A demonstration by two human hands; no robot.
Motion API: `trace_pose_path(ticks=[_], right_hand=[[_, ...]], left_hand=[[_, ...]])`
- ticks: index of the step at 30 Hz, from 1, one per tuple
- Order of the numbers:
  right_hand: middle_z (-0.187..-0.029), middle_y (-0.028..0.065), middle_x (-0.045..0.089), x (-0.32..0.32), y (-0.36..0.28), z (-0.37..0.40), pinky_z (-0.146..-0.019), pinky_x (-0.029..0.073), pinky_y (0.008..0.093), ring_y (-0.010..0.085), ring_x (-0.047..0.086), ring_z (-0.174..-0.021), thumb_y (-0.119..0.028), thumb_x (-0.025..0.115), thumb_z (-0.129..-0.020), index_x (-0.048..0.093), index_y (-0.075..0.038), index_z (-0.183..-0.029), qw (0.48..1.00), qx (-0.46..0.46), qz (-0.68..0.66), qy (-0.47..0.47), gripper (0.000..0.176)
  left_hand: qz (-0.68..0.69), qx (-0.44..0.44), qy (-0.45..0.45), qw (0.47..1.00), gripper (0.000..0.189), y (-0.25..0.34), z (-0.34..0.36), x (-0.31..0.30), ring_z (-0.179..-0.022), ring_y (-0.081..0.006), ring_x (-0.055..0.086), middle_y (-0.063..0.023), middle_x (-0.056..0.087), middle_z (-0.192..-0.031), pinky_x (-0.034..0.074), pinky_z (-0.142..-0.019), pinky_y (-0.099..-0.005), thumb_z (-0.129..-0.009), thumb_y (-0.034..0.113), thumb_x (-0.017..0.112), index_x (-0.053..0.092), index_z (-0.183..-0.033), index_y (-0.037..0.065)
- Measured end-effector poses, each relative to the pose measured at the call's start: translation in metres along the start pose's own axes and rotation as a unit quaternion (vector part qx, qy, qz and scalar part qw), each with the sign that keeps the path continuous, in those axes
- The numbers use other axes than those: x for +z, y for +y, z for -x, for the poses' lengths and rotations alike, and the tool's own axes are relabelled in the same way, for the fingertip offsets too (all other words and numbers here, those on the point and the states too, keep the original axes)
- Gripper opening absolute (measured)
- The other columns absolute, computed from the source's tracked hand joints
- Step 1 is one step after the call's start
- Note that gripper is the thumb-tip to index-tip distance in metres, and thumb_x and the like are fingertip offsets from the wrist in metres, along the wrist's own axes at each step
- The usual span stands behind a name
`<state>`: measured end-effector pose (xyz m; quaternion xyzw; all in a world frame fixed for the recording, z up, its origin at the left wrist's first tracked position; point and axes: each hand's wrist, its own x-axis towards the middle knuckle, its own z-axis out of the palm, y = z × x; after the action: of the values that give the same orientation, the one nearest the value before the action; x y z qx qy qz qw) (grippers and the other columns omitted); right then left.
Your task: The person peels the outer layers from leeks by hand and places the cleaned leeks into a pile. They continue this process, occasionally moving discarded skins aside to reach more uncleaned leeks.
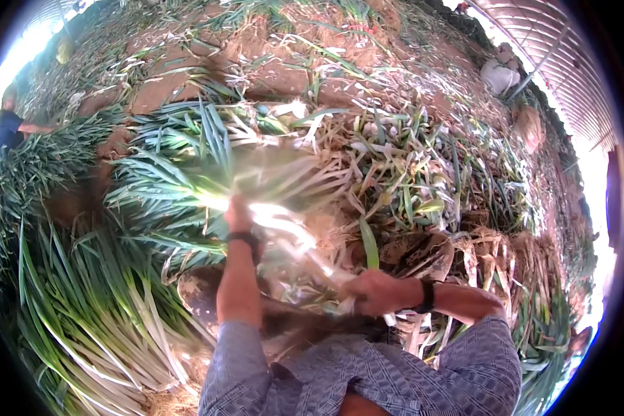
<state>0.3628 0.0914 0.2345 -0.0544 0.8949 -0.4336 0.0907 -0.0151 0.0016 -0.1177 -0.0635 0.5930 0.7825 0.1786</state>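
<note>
My left hand (238, 213) is closed round a bundle of green onions (208, 191) where the white stalks meet the green leaves. The leaves fan out beyond it, partly smeared by motion. The pale stalks (284, 229) run down to the right, bright with glare. At their lower end my right hand (371, 292) is closed; the stalk ends reach its fingers, though what exactly lies inside the fist is partly hidden. Both hands are in front of my body, the left one farther forward.
Long green onions (97, 305) lie at the lower left. Stripped leaves (423, 166) are heaped right of centre, and rooted stalks (492, 263) lie at the right. A person in dark blue (5, 132) is at the far left. A white sack (499, 75) sits upper right.
</note>
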Motion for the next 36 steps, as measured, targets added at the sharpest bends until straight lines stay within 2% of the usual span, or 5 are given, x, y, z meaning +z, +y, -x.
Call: trace_pose_path(ticks=[8, 12, 20, 23, 36], right_hand=[[-0.093, 0.0098, 0.071, -0.116, -0.007, 0.11, -0.066, 0.057, 0.0315, 0.0204, 0.07, -0.082, -0.014, 0.07, -0.083, 0.067, -0.007, -0.111, 0.97, 0.182, 0.11, 0.115, 0.029], [-0.098, 0.0125, 0.069, -0.26, 0.033, 0.174, -0.066, 0.058, 0.0328, 0.0237, 0.067, -0.078, -0.017, 0.066, -0.092, 0.06, -0.002, -0.114, 0.628, 0.129, 0.707, 0.298, 0.027], [-0.106, 0.014, 0.071, -0.071, 0.11, -0.034, -0.082, 0.057, 0.0332, 0.0241, 0.069, -0.086, -0.03, 0.067, -0.095, 0.069, -0.004, -0.107, 0.982, 0.146, 0.033, 0.112, 0.029], [-0.137, 0.0262, 0.053, 0.001, 0.072, -0.121, -0.097, 0.053, 0.0415, 0.0298, 0.056, -0.125, -0.034, 0.063, -0.097, 0.05, 0.006, -0.132, 0.976, 0.164, -0.142, 0.014, 0.055], [-0.139, 0.0313, 0.049, 0.052, 0.075, -0.144, -0.106, 0.047, 0.0404, 0.0384, 0.052, -0.127, -0.038, 0.08, -0.079, 0.036, 0.01, -0.145, 0.983, 0.129, 0.059, -0.116, 0.092]], left_hand=[[-0.006, -0.115, 0.07, 0.991, 0.034, 0.075, 0.025, -0.013, -0.084, -0.0284, 0.065, -0.0137, 0.066, -0.098, 0.056, -0.076, -0.0408, -0.086, 0.036, 0.066, 0.069, -0.108, 0.01], [-0.073, 0.015, -0.07, 0.995, 0.046, 0.047, 0.026, -0.051, -0.085, -0.0294, 0.065, -0.0141, 0.065, -0.099, 0.056, -0.078, -0.0403, -0.083, 0.032, 0.071, 0.062, -0.115, -0.001], [0.133, 0.022, -0.11, 0.985, 0.04, 0.027, 0.098, -0.035, -0.089, -0.0275, 0.063, -0.012, 0.062, -0.098, 0.056, -0.082, -0.0396, -0.086, 0.026, 0.068, 0.059, -0.115, 0.001], [0.084, 0.077, -0.07, 0.991, 0.039, 0.037, 0.146, -0.033, -0.098, -0.0297, 0.062, -0.0119, 0.062, -0.103, 0.053, -0.09, -0.0426, -0.088, 0.028, 0.066, 0.059, -0.116, 0.002], [0.294, -0.142, -0.059, 0.943, 0.045, -0.006, 0.163, -0.027, -0.107, -0.0221, 0.057, -0.0067, 0.06, -0.115, 0.046, -0.098, -0.036, -0.096, 0.035, 0.062, 0.055, -0.129, 0.005]])
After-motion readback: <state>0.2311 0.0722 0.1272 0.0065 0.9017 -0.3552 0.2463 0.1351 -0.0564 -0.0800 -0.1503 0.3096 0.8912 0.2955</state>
